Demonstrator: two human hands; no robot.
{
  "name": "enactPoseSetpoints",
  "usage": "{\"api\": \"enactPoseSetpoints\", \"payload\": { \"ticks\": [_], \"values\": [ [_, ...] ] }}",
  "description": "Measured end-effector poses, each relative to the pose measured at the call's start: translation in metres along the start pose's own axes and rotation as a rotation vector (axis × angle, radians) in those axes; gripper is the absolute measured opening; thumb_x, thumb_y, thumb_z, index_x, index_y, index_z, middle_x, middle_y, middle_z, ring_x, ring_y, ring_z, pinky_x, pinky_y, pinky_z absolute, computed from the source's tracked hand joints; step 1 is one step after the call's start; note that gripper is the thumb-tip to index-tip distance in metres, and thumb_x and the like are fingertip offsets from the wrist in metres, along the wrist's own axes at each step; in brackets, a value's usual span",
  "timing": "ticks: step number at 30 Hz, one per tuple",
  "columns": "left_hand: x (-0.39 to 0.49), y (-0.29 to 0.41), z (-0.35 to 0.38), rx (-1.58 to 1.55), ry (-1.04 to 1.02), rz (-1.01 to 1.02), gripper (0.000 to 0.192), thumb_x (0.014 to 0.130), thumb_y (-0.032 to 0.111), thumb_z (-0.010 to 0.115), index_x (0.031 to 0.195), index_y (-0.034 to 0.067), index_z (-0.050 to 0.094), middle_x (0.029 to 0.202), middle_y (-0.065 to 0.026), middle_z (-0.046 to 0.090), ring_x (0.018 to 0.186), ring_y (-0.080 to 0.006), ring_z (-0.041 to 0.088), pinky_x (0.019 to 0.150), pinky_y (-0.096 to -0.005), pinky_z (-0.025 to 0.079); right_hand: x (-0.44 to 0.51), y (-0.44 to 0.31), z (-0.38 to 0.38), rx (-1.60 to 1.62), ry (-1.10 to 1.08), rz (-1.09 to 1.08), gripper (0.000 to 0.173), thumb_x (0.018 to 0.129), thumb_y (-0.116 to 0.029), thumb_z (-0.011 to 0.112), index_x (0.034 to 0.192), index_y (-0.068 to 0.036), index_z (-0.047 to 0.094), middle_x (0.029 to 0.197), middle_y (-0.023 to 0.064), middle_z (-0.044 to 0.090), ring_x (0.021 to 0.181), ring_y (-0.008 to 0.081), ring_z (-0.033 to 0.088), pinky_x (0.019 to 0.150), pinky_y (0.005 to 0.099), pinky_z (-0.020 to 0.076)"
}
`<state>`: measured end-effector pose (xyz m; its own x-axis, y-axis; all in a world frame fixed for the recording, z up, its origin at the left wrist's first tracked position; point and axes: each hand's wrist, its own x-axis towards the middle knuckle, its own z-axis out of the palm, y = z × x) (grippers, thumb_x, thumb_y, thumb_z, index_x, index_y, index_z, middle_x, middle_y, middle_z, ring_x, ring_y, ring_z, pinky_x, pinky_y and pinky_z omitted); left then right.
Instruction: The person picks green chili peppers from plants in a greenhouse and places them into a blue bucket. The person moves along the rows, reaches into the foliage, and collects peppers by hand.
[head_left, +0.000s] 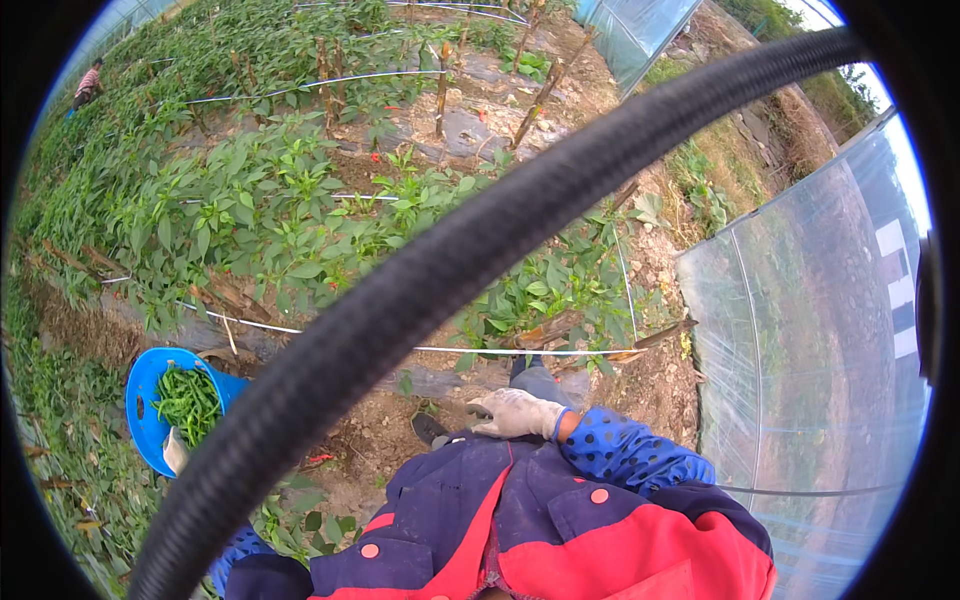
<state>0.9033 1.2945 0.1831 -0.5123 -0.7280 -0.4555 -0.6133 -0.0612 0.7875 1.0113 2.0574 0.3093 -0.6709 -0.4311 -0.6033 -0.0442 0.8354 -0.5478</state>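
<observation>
A blue plastic bucket (141, 442) is tilted at the left, with long green peppers (187, 403) inside. My left hand (175, 451), in a pale glove, is on the bucket's near rim and seems to grip it; a thick black ribbed tube crossing the view hides most of this hand and its wrist. In front of my waist is my right hand (517, 414), in a whitish work glove. Its fingers are loosely bent, with a gap at the thumb, and I see nothing held in it.
Pepper plants (247, 202) stand in rows ahead, with wooden stakes (442, 90) and a white string (525, 351) across the near row. Clear plastic sheeting (810, 322) walls the right side. The black tube (450, 277) crosses the view diagonally. Far left is another person (88, 84).
</observation>
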Motion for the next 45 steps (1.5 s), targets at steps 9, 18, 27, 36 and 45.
{"api": "enactPoseSetpoints", "payload": {
  "ticks": [9, 18, 27, 36, 45],
  "values": [
    [-0.321, -0.174, 0.275, 0.591, -1.301, -0.028, 0.04, 0.096, 0.032, 0.068, 0.121, 0.001, 0.071, 0.102, -0.0114, 0.076, 0.094, -0.0236, 0.072, 0.083, -0.0363, 0.057, -0.11, 0.067, -0.107, 0.631, 0.133, 0.1, 0.042, 0.099, -0.027, 0.064, 0.133, -0.002, 0.066, 0.12, 0.0116, 0.074, 0.107, 0.0223, 0.07, 0.094, 0.0354, 0.0548],
    [-0.411, -0.14, 0.422, 0.594, -1.331, 0.214, 0.034, 0.093, 0.023, 0.07, 0.119, 0.001, 0.072, 0.111, -0.0143, 0.076, 0.105, -0.0258, 0.072, 0.095, -0.0343, 0.055, -0.048, 0.227, -0.22, 0.806, 0.302, 0.356, 0.036, 0.1, -0.015, 0.061, 0.132, 0.001, 0.064, 0.116, 0.0091, 0.073, 0.101, 0.0164, 0.071, 0.088, 0.0311, 0.0584],
    [-0.466, -0.074, 0.639, -0.042, -0.927, -0.18, 0.041, 0.098, -0.006, 0.057, 0.139, -0.005, 0.053, 0.134, -0.0106, 0.064, 0.119, -0.0175, 0.063, 0.105, -0.0301, 0.049, 0.27, 0.384, -0.12, 0.536, 0.492, 0.493, 0.044, 0.094, -0.026, 0.069, 0.129, -0.003, 0.06, 0.125, 0.0163, 0.065, 0.111, 0.0349, 0.063, 0.094, 0.044, 0.0531],
    [-0.434, -0.144, 0.791, 1.228, -1.741, 0.985, 0.078, 0.09, 0.049, 0.067, 0.158, 0.019, 0.041, 0.16, -0.0195, 0.04, 0.147, -0.0527, 0.032, 0.118, -0.0644, 0.029, 0.158, 0.426, -0.088, -0.291, -0.623, 0.283, 0.083, 0.087, -0.053, 0.073, 0.157, -0.018, 0.044, 0.165, 0.0224, 0.03, 0.15, 0.0552, 0.026, 0.115, 0.0729, 0.0279],
    [-0.41, -0.113, 0.734, 1.623, -1.583, 0.761, 0.066, 0.09, 0.039, 0.068, 0.15, 0.015, 0.052, 0.154, -0.0187, 0.046, 0.134, -0.0498, 0.048, 0.108, -0.0596, 0.042, 0.123, 0.458, -0.052, -0.187, -0.474, 0.357, 0.081, 0.087, -0.052, 0.073, 0.154, -0.014, 0.049, 0.162, 0.0219, 0.037, 0.147, 0.0572, 0.031, 0.118, 0.0703, 0.0262]
  ]
}}
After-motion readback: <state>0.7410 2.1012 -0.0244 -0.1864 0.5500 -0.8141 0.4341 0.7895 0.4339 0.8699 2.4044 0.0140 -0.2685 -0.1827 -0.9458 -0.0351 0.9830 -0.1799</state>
